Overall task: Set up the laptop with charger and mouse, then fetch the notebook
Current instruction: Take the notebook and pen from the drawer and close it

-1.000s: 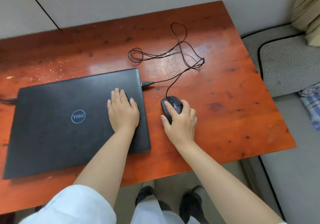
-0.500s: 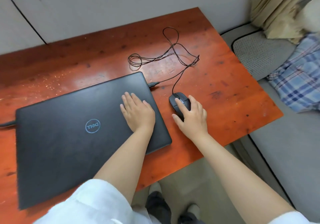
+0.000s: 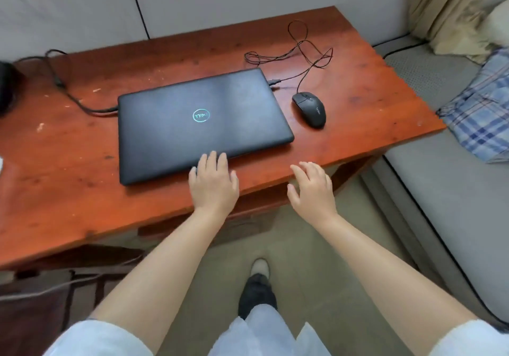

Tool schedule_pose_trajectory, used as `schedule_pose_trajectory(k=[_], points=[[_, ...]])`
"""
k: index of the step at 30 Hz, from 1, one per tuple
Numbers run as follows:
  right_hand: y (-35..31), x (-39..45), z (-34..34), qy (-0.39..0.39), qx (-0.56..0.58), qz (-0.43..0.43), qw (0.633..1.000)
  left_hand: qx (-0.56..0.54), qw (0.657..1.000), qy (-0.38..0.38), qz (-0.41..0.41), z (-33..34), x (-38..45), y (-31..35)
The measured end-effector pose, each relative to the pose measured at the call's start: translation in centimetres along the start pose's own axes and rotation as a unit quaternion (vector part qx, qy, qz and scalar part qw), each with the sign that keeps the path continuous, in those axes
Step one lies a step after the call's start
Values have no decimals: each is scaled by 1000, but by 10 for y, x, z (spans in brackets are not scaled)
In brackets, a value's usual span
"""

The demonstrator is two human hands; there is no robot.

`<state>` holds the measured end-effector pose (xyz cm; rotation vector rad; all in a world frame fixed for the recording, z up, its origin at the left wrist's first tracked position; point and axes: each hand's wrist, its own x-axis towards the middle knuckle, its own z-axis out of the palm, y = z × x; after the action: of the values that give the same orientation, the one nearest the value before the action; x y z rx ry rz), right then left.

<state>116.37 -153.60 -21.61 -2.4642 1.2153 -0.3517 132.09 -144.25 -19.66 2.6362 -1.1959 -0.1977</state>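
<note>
A closed black laptop (image 3: 198,124) lies on the red-brown wooden table (image 3: 358,113). A charger cable (image 3: 68,91) runs into its left side. To its right sits a black wired mouse (image 3: 309,109), whose thin cord (image 3: 300,49) loops behind and plugs into the laptop's right edge. My left hand (image 3: 213,183) hovers open at the laptop's near edge, fingers spread. My right hand (image 3: 312,187) is open over the table's front edge, holding nothing. No notebook is in view.
A grey sofa (image 3: 454,204) with a plaid cloth (image 3: 479,113) stands right of the table. A dark object (image 3: 5,88) sits at the table's far left edge. Below are the floor and my feet (image 3: 257,286). A dark bag (image 3: 41,308) lies lower left.
My left hand has come off the laptop lid and my right hand has let go of the mouse. Both drew back to the table's front edge as the view pulled away.
</note>
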Motion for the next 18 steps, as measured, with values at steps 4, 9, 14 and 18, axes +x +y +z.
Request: schedule_pose_trajectory(k=[4,9,14,18], points=[[3,-69,27,-61,2,15,998,-20,999,-36,-34,17,-94,-33],[16,-101,65,-113,15,78,990,-88,968,-98,-215,48,-140,-85],[35,-86,113,-127,49,142,980,-78,947,-110,-292,95,-136,-145],[46,-63,163,-126,122,170,970,-119,938,-89,-312,147,-115,-185]])
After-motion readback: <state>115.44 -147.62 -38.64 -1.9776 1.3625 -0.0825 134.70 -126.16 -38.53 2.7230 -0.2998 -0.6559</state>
